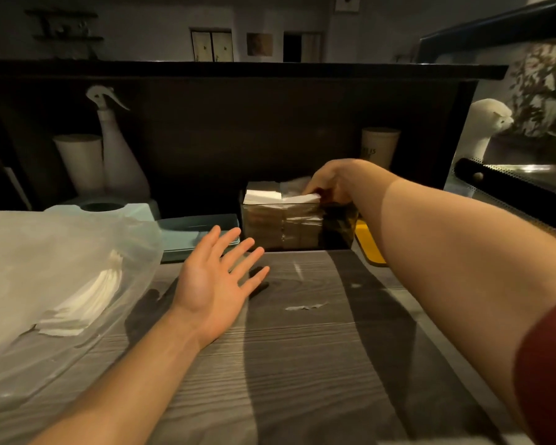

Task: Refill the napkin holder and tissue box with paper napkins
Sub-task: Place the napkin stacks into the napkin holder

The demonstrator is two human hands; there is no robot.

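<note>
Napkins (297, 198) are being pinched by the right hand (329, 183) atop the napkin holder (283, 226). Left hand (214, 284) is hovering spread over the counter (302, 364).

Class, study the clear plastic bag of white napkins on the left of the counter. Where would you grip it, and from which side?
Grip the plastic bag by its loose, crumpled film above the fanned napkins, coming from above; the open left hand hovers nearest.

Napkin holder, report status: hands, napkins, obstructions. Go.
Right hand pinching white napkins atop the clear napkin holder. Left hand open above the table, holding nothing. Spare napkins in plastic bag at left. Nothing blocking the holder.
</note>
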